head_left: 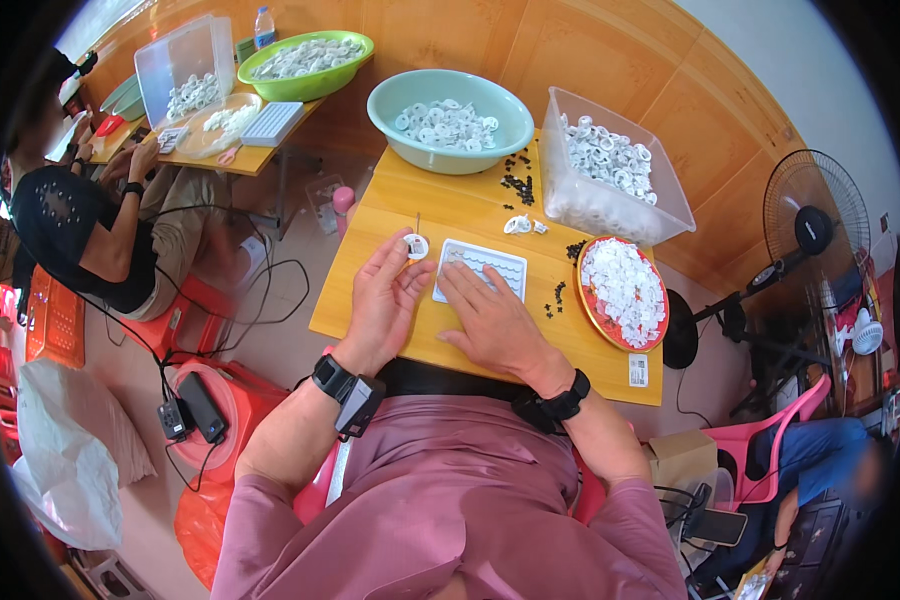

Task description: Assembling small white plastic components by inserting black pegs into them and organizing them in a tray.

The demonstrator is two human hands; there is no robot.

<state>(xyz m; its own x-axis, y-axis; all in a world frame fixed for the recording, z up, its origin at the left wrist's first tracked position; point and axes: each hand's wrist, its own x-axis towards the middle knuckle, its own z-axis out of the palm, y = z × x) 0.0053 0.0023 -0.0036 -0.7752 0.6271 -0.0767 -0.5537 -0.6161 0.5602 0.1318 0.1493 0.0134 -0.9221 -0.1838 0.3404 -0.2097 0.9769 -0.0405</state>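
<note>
My left hand (pixel 380 303) is closed on a small white round plastic part (pixel 416 246), pinched at the fingertips. A thin dark rod sticks up just beyond this part; I cannot tell if it is joined to it. My right hand (pixel 503 328) lies palm down with its fingers stretched over a white tray (pixel 513 268) with wavy blue lines. Its fingertips touch the tray, and whatever is under them is hidden. Beyond the tray, a few white parts (pixel 518 225) rest on the wooden table (pixel 380 215).
A teal basin (pixel 382 122) and a clear bin (pixel 592 215) of white parts stand at the back. Right lies a red plate (pixel 588 312) of white pieces. Small black pieces (pixel 517 187) are scattered about. Another person (pixel 80 225) works at the left table; a fan (pixel 815 230) stands right.
</note>
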